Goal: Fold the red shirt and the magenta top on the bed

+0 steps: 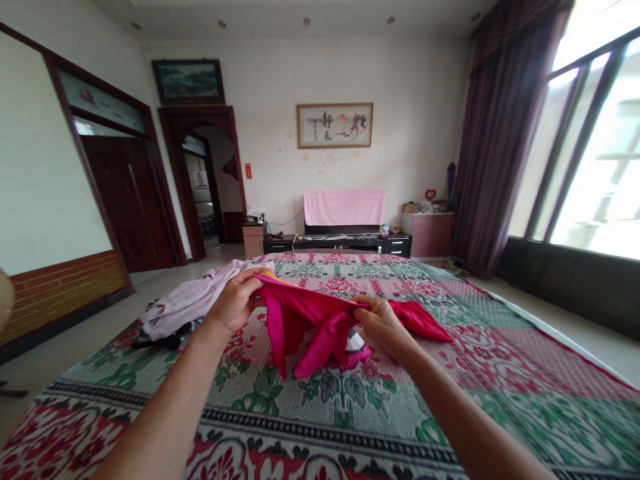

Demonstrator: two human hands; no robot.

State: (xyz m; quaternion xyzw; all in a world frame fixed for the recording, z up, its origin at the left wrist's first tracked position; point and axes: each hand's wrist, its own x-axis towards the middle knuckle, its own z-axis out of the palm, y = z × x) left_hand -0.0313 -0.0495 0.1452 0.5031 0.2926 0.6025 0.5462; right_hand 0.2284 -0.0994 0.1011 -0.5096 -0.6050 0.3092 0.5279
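Observation:
A bright pink garment (305, 320) hangs between my two hands just above the patterned bed cover (350, 407). My left hand (236, 300) pinches its upper left edge, fingers closed on the cloth. My right hand (383, 323) grips the fabric near the middle, fingers closed too. Part of the garment trails to the right onto the cover, and its lower folds droop down and touch the cover. A small white patch shows under the folds.
A pile of lilac and dark clothes (185, 307) lies on the bed's left side. Beyond the bed stand a low dark cabinet (340, 243) with a pink-draped screen, a doorway at left and purple curtains (500, 147) by large windows at right.

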